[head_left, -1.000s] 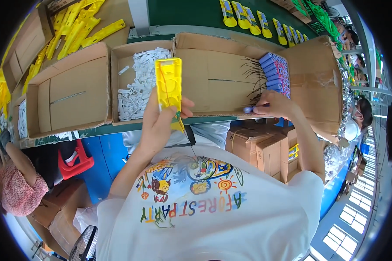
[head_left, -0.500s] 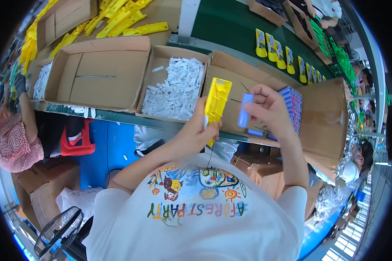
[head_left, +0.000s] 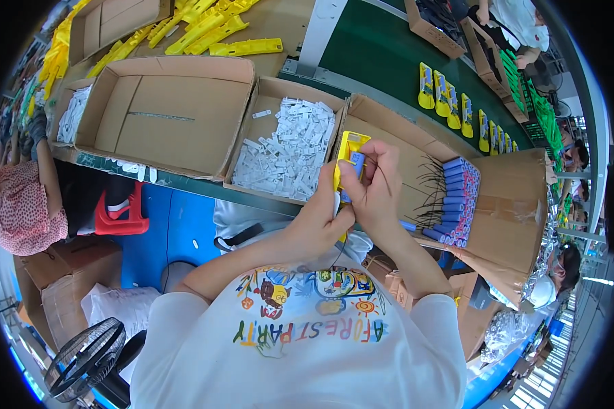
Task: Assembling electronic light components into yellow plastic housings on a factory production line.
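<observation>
My left hand [head_left: 318, 213] is closed around the lower part of a long yellow plastic shell [head_left: 352, 138], held upright in front of my chest. A blue cylindrical battery cell [head_left: 356, 159] sits at the shell's open inner side. My right hand [head_left: 377, 191] pinches the cell there, thumb on its face and fingers behind the shell's right edge. My fingers partly cover both, so I cannot tell whether the cell is fully seated. A thin dark wire hangs below the shell.
Right of my hands, a cardboard box holds stacked wired battery cells [head_left: 460, 198]. Ahead-left are small white plastic parts [head_left: 290, 153] in another box and a wide carton [head_left: 170, 116]. Yellow assembled pieces [head_left: 448, 102] line the green belt [head_left: 368, 51]. A co-worker [head_left: 27, 204] sits far left.
My right hand has moved left, bringing the blue cell from beside the yellow shell onto its inner side. The whole view has shifted slightly, with boxes appearing further right.
</observation>
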A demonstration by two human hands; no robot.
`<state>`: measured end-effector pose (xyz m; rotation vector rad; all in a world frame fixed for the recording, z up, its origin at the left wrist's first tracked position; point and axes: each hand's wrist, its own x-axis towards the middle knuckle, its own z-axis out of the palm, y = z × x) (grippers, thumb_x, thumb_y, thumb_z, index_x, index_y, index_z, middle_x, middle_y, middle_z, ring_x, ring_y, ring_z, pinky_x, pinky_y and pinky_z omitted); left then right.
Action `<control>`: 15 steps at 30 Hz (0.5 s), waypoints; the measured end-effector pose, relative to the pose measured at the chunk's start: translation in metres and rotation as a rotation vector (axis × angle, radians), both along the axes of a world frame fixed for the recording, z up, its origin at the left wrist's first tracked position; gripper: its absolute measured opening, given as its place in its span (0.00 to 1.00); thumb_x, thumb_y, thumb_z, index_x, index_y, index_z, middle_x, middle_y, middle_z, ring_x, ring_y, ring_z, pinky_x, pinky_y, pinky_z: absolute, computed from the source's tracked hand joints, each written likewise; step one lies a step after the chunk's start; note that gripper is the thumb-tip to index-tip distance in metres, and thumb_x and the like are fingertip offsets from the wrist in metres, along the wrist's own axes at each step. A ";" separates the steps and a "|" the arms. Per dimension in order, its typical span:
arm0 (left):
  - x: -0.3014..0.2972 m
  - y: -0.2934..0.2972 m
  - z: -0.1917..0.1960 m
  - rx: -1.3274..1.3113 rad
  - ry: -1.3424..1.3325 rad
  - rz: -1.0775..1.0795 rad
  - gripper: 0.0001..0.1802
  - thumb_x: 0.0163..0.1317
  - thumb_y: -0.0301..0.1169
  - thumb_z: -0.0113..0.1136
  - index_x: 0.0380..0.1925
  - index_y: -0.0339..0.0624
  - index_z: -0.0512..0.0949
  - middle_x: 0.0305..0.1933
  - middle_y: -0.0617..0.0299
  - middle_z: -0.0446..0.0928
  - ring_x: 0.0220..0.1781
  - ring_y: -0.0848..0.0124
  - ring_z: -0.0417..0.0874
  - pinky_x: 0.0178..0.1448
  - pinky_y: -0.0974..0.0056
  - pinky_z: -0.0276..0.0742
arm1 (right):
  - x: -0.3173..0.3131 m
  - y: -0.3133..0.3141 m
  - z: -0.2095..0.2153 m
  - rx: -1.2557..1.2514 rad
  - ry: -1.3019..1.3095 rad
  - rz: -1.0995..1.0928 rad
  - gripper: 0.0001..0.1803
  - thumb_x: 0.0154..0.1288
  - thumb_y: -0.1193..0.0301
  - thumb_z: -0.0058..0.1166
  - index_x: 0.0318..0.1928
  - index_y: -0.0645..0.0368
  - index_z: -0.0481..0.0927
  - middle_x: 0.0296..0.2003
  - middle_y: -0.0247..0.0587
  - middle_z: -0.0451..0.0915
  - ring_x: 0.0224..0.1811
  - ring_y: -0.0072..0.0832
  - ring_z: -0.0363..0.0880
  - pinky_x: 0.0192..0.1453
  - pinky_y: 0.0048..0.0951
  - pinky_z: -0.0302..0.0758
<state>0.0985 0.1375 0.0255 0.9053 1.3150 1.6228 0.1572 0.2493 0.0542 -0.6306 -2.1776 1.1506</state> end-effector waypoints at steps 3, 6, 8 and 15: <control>-0.016 -0.004 0.012 -0.068 -0.390 -0.057 0.32 0.60 0.23 0.49 0.62 0.40 0.47 0.43 0.55 0.67 0.39 0.70 0.75 0.41 0.65 0.75 | -0.011 0.010 0.000 -0.119 0.126 0.135 0.17 0.61 0.73 0.56 0.48 0.56 0.66 0.25 0.28 0.62 0.24 0.14 0.59 0.26 0.15 0.59; -0.033 -0.014 0.006 0.007 -0.328 -0.037 0.32 0.61 0.24 0.51 0.63 0.44 0.48 0.39 0.60 0.68 0.33 0.75 0.75 0.36 0.68 0.75 | -0.009 0.069 -0.004 -0.641 0.235 0.204 0.10 0.69 0.64 0.44 0.43 0.57 0.70 0.29 0.33 0.68 0.31 0.18 0.68 0.33 0.19 0.67; -0.039 -0.021 0.006 -0.022 -0.235 -0.157 0.31 0.63 0.29 0.55 0.61 0.40 0.50 0.39 0.58 0.70 0.34 0.75 0.76 0.36 0.69 0.74 | -0.028 0.060 0.010 -0.624 0.133 0.274 0.13 0.70 0.62 0.40 0.39 0.58 0.71 0.30 0.34 0.71 0.32 0.21 0.71 0.35 0.22 0.69; -0.041 -0.043 0.019 -0.364 0.187 0.029 0.40 0.56 0.41 0.67 0.60 0.37 0.54 0.43 0.51 0.78 0.42 0.69 0.79 0.49 0.64 0.75 | -0.043 0.046 0.020 -0.691 -0.274 0.869 0.19 0.67 0.59 0.37 0.27 0.60 0.69 0.29 0.44 0.78 0.36 0.28 0.79 0.40 0.26 0.74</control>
